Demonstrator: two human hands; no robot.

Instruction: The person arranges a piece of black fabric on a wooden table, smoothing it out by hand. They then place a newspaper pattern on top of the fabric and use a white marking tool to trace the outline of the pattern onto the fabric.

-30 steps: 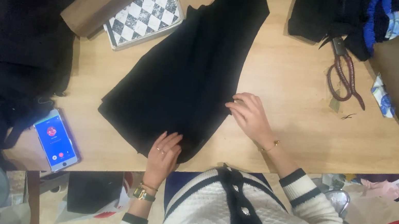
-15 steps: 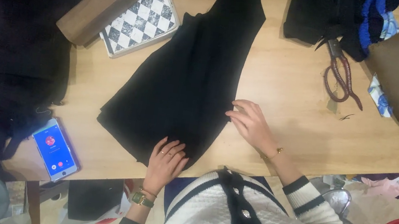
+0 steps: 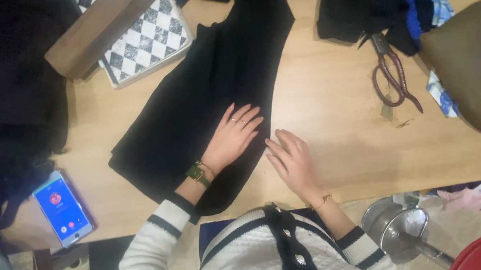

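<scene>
Black garment (image 3: 207, 105) lies lengthwise on the tabletop (image 3: 331, 116); we press our left hand (image 3: 232, 137) flat on it, fingers spread, pinning the cloth smooth. Right hand (image 3: 293, 160) rests open on bare wood at its edge, holding nothing; scissors (image 3: 394, 75) sit well apart.

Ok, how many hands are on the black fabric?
1 fully: the left hand lies flat on the black fabric. The right hand rests beside its edge on the table.

Bare table (image 3: 330, 122) between garment (image 3: 216, 88), scissors (image 3: 394, 75).
</scene>
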